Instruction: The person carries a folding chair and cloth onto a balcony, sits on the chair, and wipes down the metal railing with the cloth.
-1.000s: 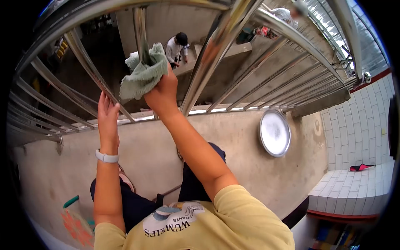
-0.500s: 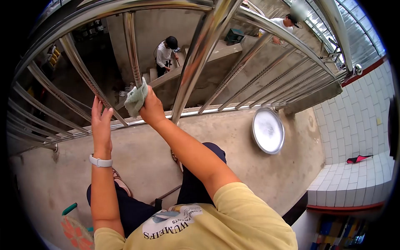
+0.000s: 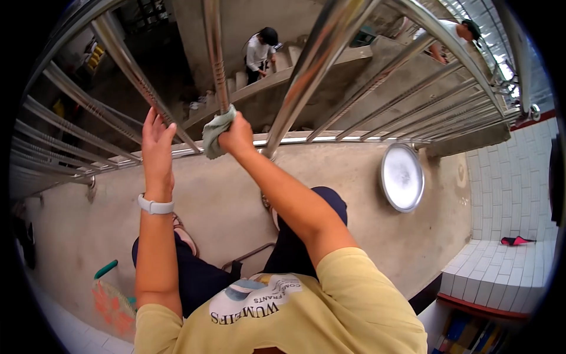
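Observation:
My right hand [image 3: 237, 135] is closed on a grey-green cloth [image 3: 216, 137], which is bunched around the foot of an upright metal bar [image 3: 214, 59]. Its fingertips are partly hidden by the cloth. My left hand [image 3: 158, 144] has its fingers stretched upward, with the tips at the neighbouring slanted bar [image 3: 125, 62]; whether they press on it I cannot tell. That hand holds nothing, and a white band [image 3: 155, 205] circles its wrist. Both bars belong to a shiny metal railing with a low bottom rail [image 3: 330, 140].
A round metal basin [image 3: 402, 178] rests on the concrete floor to the right. Beyond it are a tiled ledge [image 3: 483, 268] and a red-black item [image 3: 517, 241]. A green-handled patterned item [image 3: 112, 304] lies lower left. Past the railing, one person [image 3: 259, 53] is by steps, another [image 3: 451, 38] upper right.
The cloth and my right hand have slid down to the bar's foot, near the bottom rail. My left hand stays by its bar. The whole view has shifted, moving things rightward in the picture.

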The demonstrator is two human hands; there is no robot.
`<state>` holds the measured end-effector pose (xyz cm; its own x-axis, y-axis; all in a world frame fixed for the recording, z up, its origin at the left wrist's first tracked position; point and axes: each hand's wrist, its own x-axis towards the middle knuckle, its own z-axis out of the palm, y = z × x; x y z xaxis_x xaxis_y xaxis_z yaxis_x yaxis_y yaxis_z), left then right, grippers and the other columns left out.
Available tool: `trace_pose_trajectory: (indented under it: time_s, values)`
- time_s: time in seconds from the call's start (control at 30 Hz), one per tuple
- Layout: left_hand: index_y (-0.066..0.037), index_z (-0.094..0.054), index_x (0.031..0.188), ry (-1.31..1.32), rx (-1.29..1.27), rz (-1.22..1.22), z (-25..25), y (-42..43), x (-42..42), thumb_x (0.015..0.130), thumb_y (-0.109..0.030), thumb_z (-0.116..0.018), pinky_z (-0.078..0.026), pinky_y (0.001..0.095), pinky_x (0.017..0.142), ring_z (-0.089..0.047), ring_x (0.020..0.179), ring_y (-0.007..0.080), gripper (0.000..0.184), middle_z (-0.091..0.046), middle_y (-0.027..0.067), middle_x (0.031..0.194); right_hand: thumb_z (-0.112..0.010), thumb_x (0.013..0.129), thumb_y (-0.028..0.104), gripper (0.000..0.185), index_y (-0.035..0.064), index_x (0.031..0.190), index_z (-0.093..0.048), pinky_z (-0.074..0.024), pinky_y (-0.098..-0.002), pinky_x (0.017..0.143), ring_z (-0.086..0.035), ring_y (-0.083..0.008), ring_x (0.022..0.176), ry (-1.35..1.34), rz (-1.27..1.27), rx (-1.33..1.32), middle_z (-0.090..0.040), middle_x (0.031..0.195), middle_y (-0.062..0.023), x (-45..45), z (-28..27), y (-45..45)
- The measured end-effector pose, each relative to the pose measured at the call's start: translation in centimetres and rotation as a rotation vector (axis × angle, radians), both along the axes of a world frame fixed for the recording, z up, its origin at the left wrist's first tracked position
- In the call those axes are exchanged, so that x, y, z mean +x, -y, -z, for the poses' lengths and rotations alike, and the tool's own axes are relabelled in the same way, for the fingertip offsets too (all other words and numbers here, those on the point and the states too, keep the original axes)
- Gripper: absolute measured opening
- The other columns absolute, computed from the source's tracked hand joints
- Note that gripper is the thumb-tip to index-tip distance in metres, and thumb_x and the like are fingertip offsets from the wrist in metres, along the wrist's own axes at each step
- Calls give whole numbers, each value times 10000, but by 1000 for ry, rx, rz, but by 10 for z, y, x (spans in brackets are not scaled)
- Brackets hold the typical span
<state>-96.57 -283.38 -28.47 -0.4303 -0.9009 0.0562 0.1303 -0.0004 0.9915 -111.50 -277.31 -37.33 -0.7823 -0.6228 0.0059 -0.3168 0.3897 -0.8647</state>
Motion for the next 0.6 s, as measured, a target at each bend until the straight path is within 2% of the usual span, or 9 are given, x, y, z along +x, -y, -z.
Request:
trace_pose_trajectory:
  time_s: [0.07, 0.1, 0.13, 0.2, 0.3, 0.5, 0.53, 0.6]
  values:
    - [-72, -296, 1409, 19, -2, -16, -3, -2, -3, 872, -114, -546, -247, 313, 1028, -376, 1257, 198, 593, -396, 97, 1392, -690, 679, 120, 320, 32, 966, -578, -487, -396, 786, -617, -376, 909, -17, 29, -59, -651, 907, -200, 0, -14, 2]
    - [-62, -289, 1410, 22, -2, -24, -4, -3, -3, 873, -99, -540, -258, 309, 1029, -382, 1256, 203, 594, -394, 104, 1391, -707, 662, 113, 310, 35, 941, -597, -493, -363, 768, -640, -332, 878, -22, 12, -215, -664, 879, -165, 0, -20, 3]
    - [-62, -289, 1410, 39, -5, -36, -3, -4, -3, 873, -99, -540, -258, 309, 1029, -382, 1256, 203, 594, -394, 104, 1391, -707, 660, 95, 282, 37, 919, -612, -495, -337, 749, -654, -288, 859, -7, -7, -225, -669, 873, -151, -3, -28, 3]
    - [-32, -284, 1403, -19, -25, -29, -1, -4, -6, 868, -58, -531, -284, 312, 1038, -386, 1261, 221, 589, -389, 136, 1384, -659, 632, 42, 251, 33, 877, -605, -493, -385, 748, -622, -372, 862, 12, -86, -326, -653, 830, -178, -7, -55, 2]
    - [-3, -289, 1388, -15, -39, -47, 1, -2, -7, 862, -23, -522, -305, 327, 1047, -391, 1262, 240, 576, -385, 164, 1376, -638, 625, 15, 217, 25, 839, -602, -495, -366, 717, -633, -355, 819, 25, -120, -528, -653, 800, -168, -12, -76, 9]
    - [-5, -278, 1396, -43, -3, -57, -9, -10, -9, 847, -58, -546, -299, 330, 1042, -406, 1248, 241, 613, -383, 165, 1379, -665, 682, 11, 239, 12, 914, -606, -495, -282, 712, -648, -186, 765, -165, -191, -775, -676, 830, -104, -14, -148, -2]
    - [-5, -278, 1396, -44, -4, -71, -8, -10, -7, 847, -58, -546, -299, 330, 1042, -406, 1248, 241, 613, -383, 165, 1379, -684, 738, 3, 195, -1, 927, -634, -488, -255, 730, -620, -111, 789, -220, -226, -813, -679, 852, -53, -15, -155, -4]
    - [-32, -257, 1413, -13, 0, -38, -9, -9, -6, 840, -59, -556, -310, 351, 1047, -343, 1309, 302, 648, -322, 195, 1421, -656, 759, -6, 181, -7, 939, -637, -487, -251, 734, -621, -114, 805, -175, -323, -1004, -675, 857, -46, -11, -171, -7]
